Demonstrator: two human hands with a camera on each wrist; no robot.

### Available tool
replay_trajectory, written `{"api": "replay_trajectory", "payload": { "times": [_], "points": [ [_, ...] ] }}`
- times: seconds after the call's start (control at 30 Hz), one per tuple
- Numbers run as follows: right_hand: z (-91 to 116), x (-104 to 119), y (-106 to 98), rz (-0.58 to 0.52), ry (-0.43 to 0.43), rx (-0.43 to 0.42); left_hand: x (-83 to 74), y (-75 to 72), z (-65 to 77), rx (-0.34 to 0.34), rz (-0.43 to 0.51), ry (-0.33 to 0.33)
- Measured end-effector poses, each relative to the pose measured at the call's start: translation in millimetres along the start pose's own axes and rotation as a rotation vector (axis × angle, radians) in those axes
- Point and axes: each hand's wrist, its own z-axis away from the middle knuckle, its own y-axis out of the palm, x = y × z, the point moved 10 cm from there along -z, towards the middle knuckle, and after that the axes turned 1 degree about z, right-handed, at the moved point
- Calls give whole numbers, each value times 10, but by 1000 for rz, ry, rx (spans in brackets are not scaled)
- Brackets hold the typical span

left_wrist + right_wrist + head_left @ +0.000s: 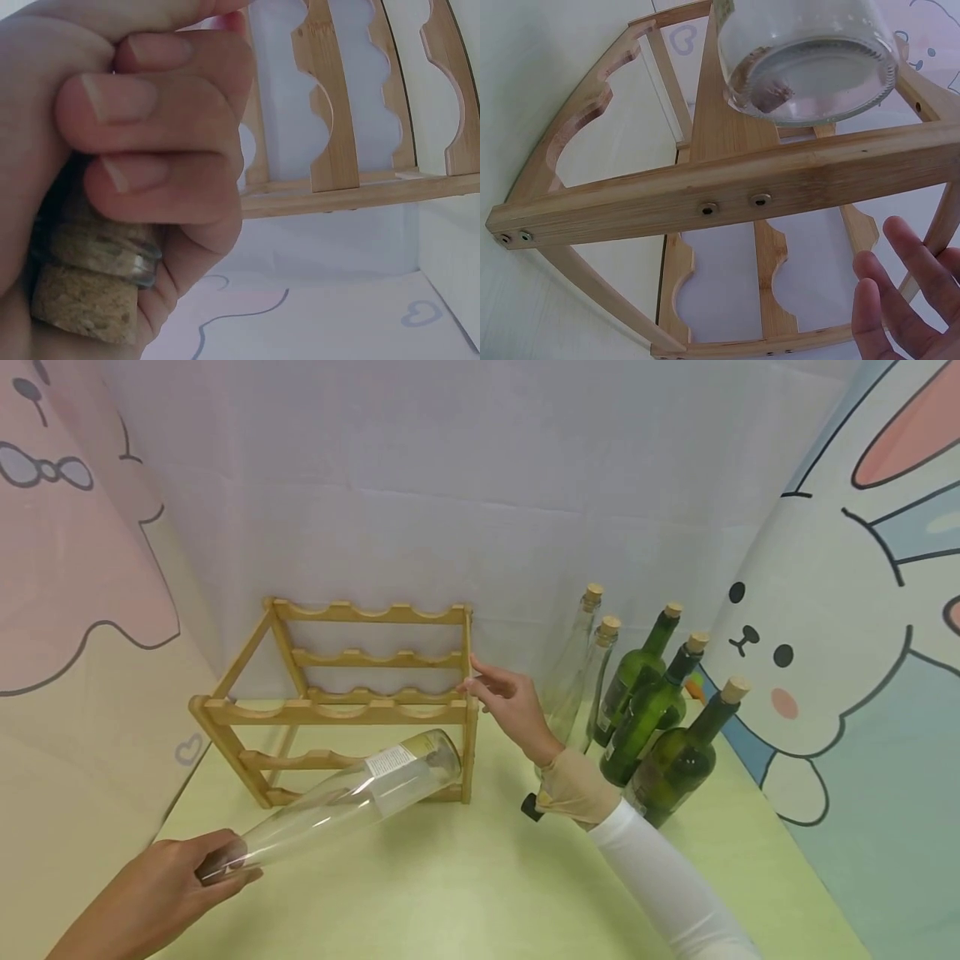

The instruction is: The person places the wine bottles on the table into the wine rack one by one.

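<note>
My left hand (168, 872) grips a clear glass bottle (337, 806) by its neck. The bottle is tilted, its labelled base pointing up and right in front of the wooden wine rack (300, 714). A cork (86, 304) fills its mouth, below the curled fingers in the left wrist view. At the rack's right end is my right hand (517, 706), thumb and fingertips right at the side post. Seen from the right wrist, its fingers (900, 315) are spread and loosely bent beside the frame, and the bottle's round base hangs over a rack bar (727, 187).
Right of the rack, two corked clear bottles (573, 681) stand behind my right forearm. Several corked green bottles (637, 718) stand beside them. A small black-ended object (531, 807) lies by the right wrist. Cloth hangings (420, 493) enclose the pale green table (465, 893).
</note>
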Motion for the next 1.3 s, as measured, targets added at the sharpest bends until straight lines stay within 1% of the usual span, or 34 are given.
{"api": "replay_trajectory", "payload": {
  "times": [0.1,0.23,0.37,0.57,0.63,0.67,0.73,0.77,0.83,0.9,0.93,1.03,1.1,1.17,1.2,1.27,1.3],
  "points": [
    [-2,9,0,0,-8,0,18,2,-7,0,-4,-19],
    [0,1,1,-17,-1,3,13,5,-25,-30,12,-25],
    [0,-22,9,-40,12,7,-31,20,-20,-61,28,-4],
    [-5,-28,21,-62,9,5,-89,21,1,-85,17,-11],
    [-4,-23,14,-63,6,-2,-100,21,-4,-80,15,-22],
    [-3,-22,10,-63,5,-7,-105,21,-7,-74,16,-29],
    [1,-25,6,-66,5,-13,-84,48,3,-36,30,-65],
    [2,-30,7,-68,7,-14,-67,72,13,-7,44,-84],
    [3,-36,14,-74,6,-13,-47,124,37,51,80,-91],
    [4,-41,18,-84,4,-12,-60,189,60,110,134,-57],
    [5,-47,17,-89,6,-13,-85,210,67,128,160,-22],
    [6,-56,12,-98,6,-18,-177,257,98,172,255,94],
    [3,-64,8,-101,5,-22,-217,269,115,188,304,139],
    [1,-71,6,-100,5,-24,-235,285,132,208,346,154],
    [0,-73,9,-100,6,-25,-235,302,137,224,365,149],
    [-1,-79,14,-105,8,-28,-223,324,146,237,373,132],
    [0,-81,16,-107,9,-30,-224,316,149,222,356,139]
  ]
}}
